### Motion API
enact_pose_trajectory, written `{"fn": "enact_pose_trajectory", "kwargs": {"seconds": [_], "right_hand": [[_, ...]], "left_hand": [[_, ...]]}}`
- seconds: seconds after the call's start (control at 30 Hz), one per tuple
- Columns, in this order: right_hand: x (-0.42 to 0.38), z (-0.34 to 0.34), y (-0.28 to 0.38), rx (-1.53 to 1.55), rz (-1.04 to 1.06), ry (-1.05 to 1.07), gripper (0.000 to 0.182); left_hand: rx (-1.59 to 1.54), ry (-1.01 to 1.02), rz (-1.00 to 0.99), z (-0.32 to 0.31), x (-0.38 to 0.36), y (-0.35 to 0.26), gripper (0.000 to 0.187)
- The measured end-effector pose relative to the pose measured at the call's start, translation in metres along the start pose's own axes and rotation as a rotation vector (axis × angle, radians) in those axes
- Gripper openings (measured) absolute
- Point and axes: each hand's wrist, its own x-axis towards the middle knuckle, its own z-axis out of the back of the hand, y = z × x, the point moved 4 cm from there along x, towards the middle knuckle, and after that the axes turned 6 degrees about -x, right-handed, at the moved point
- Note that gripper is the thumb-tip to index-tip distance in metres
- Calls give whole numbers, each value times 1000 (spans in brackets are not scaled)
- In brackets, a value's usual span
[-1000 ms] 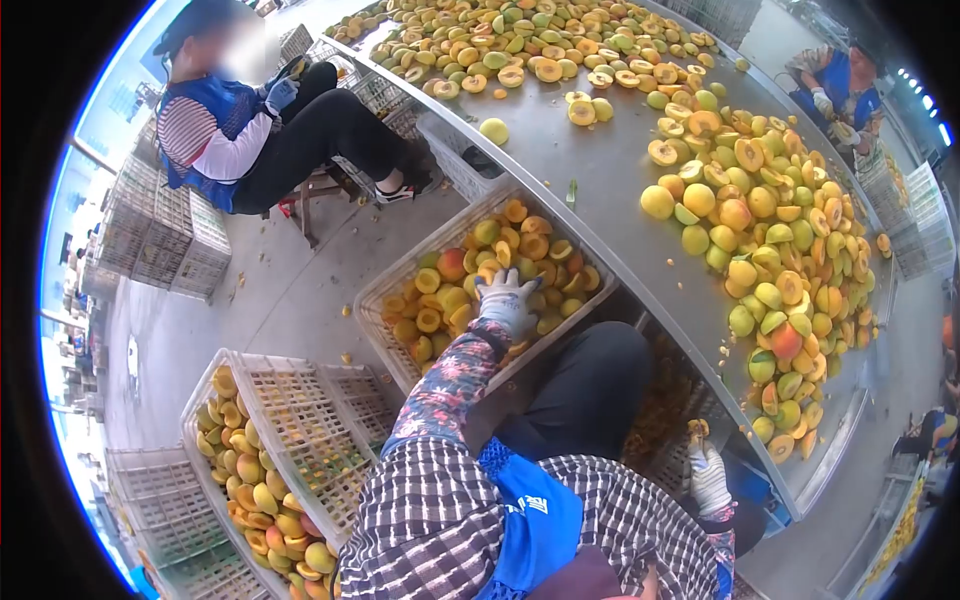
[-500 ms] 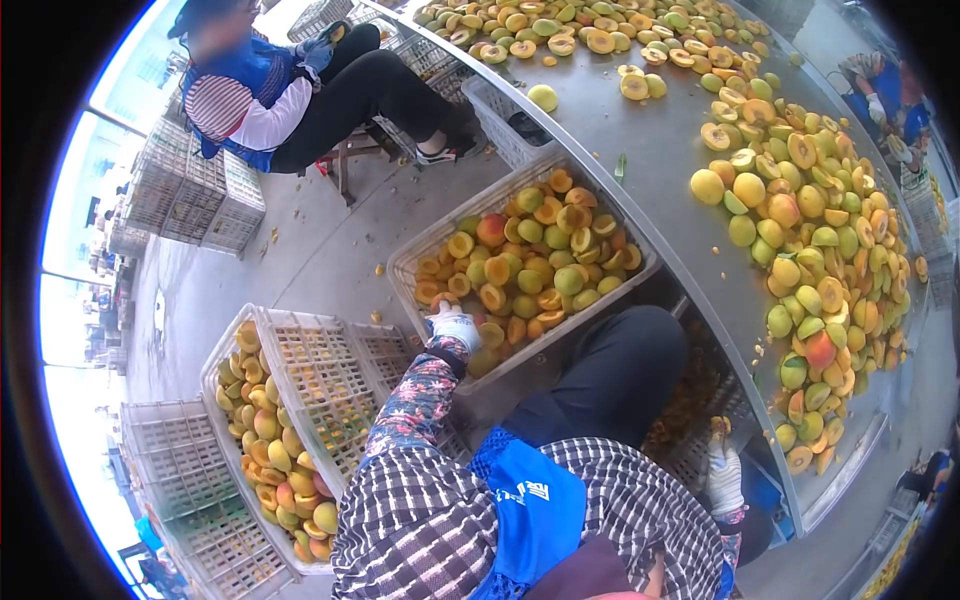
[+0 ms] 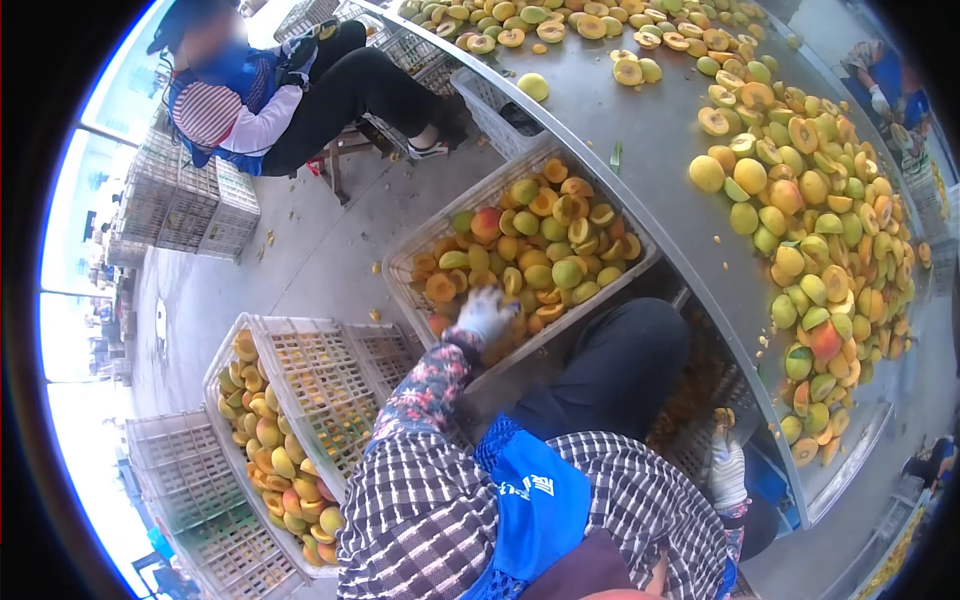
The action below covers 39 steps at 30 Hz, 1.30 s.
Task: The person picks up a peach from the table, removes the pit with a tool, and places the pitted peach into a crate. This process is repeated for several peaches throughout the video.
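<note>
Both hands wore white gloves. Low at the right of the frame, the right hand (image 3: 727, 470) was closed around a small tool with a yellow tip (image 3: 723, 416), under the table edge. Near the middle, the left hand (image 3: 484, 314) was blurred over the near corner of a white crate (image 3: 402, 263) full of halved peaches (image 3: 540, 245); whether it was open or closed, I cannot tell. At lower left stood another crate of peaches (image 3: 268, 450). Farther, the steel table (image 3: 640, 140) carried many peaches at the right. At upper left, a seated person (image 3: 270, 90) worked.
</note>
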Motion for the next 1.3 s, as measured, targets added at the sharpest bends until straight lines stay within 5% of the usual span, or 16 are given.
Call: {"fn": "enact_pose_trajectory", "kwargs": {"seconds": [0.1,0.2,0.3,0.37,0.47,0.7,0.8,0.87,1.07,1.23,1.3], "right_hand": [[-4,-10,16,-7,23,-30,41],[-2,-5,1,-84,68,7,41],[1,2,-7,1,-13,43,42],[1,3,-4,16,-95,16,43],[-3,1,10,10,-149,-18,44],[5,4,-9,-1,-192,-20,43],[8,4,-6,23,-220,-18,45],[12,7,-14,15,-180,-6,47],[19,6,-33,-49,-51,-18,46],[6,-2,-4,-31,-130,-3,49],[4,-2,-1,-29,-98,-9,49]], "left_hand": [[177,72,99,12,-41,-45,68],[-80,3,213,29,-19,-71,71],[-67,-475,-82,68,30,-114,48],[-97,-528,-212,75,76,-136,36],[149,-396,-373,74,137,-164,38],[81,-191,-8,92,233,-154,45],[42,-334,-66,119,228,-131,51],[2,-204,30,110,214,-106,58],[12,-288,-132,97,123,-69,75],[102,-502,-190,88,62,-54,33],[61,-411,-162,73,35,-45,33]]}}
